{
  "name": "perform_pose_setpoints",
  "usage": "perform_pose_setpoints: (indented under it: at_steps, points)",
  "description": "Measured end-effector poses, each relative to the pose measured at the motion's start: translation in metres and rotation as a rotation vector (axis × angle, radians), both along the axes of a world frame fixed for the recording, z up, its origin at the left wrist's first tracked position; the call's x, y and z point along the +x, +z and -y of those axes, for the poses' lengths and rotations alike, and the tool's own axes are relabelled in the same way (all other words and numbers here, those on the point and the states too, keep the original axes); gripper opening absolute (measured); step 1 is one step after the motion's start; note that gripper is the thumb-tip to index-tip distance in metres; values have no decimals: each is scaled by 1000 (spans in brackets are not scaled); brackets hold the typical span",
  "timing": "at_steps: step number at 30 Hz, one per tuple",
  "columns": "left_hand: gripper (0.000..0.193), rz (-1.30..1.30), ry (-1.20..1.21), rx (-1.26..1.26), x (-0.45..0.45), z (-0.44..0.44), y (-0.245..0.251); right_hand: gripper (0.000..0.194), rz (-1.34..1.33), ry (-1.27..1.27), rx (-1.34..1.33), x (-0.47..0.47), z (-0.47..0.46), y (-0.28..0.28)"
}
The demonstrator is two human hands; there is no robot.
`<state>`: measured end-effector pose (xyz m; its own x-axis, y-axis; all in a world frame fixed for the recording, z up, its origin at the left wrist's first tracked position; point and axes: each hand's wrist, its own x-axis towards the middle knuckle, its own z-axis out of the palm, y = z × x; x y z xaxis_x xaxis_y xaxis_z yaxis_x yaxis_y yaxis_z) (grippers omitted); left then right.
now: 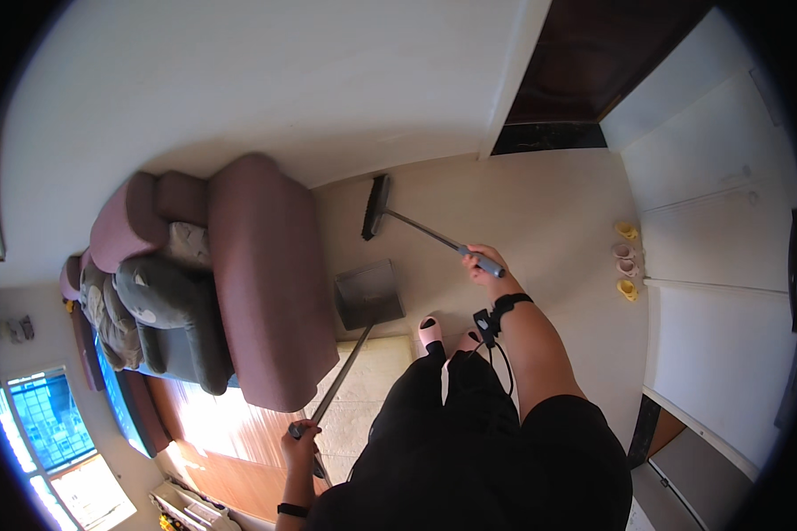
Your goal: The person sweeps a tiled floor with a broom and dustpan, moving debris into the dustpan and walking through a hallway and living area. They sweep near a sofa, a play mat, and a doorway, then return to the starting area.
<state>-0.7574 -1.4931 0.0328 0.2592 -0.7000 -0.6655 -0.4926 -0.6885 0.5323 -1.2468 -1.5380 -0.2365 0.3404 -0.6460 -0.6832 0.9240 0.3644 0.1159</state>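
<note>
My right hand (485,263) grips the grey handle of a broom (422,229). Its dark-bristled head (375,207) is on the floor near the wall, just right of the sofa's end. In my left hand (300,439) is the long handle of a dustpan (370,295). The dustpan's grey pan lies on the floor beside the sofa arm, ahead of my feet. A gap of floor separates the broom head from the pan. Whether any sweepings lie in the pan, I cannot tell.
A mauve sofa (272,279) with a grey plush cushion (166,299) stands on the left. Several clogs (625,260) sit by the white cabinet (710,332) at right. A dark door (584,60) is at the top. My pink slippers (430,330) are beside a pale mat (358,385).
</note>
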Motion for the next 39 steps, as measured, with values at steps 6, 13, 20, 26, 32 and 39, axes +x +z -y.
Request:
perform_pose_setpoints:
  at_steps: [6,13,20,26,32,39]
  points:
    - [12,-16,-103,-43,-37,17,-3,16,-77,-319,73,-73,-111,10]
    - [13,-105,-192,-76,-69,16,-11,15,-7,-689,-19,-105,-184,-6]
    - [15,-173,-355,-74,-106,38,-14,13,-90,-914,58,-57,-279,-4]
    - [13,-169,-504,-36,-121,76,-21,16,-184,-935,-27,58,-466,32]
    - [13,-207,-633,-7,-117,105,-31,16,-266,-1197,515,184,-575,93]
    - [14,-284,-681,-39,-102,128,-49,15,-543,-973,822,247,-573,140]
